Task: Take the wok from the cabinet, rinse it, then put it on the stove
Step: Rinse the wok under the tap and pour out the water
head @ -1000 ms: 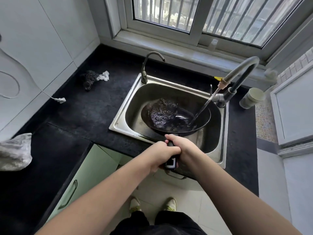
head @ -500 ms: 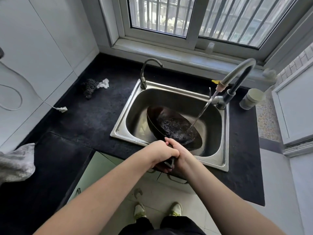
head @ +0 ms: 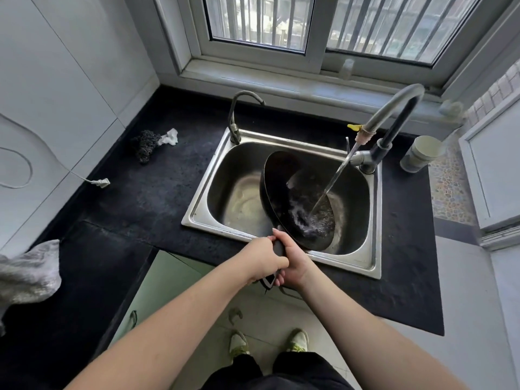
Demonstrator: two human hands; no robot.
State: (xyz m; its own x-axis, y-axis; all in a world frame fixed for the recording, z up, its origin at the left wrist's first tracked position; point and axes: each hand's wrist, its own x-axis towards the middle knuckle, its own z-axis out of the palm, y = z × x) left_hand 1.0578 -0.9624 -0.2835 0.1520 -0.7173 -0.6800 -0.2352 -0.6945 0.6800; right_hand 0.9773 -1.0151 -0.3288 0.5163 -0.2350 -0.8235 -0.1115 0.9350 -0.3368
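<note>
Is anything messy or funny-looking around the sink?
A little. A dark scrubber and a crumpled white scrap lie loose on the black counter, and an unplugged white plug rests there too. The wok stands steeply tilted in the sink, but that is just rinsing.

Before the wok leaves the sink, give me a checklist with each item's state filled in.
1. Both hands grip the handle, left hand and right hand: ok.
2. Wok tilted inside the sink so water drains: ok.
3. Faucet turned off: not ok, the water stream is hitting the wok.
4. Wok fully rinsed: cannot tell.
5. Stove ready and clear: cannot tell, not in view.
</note>
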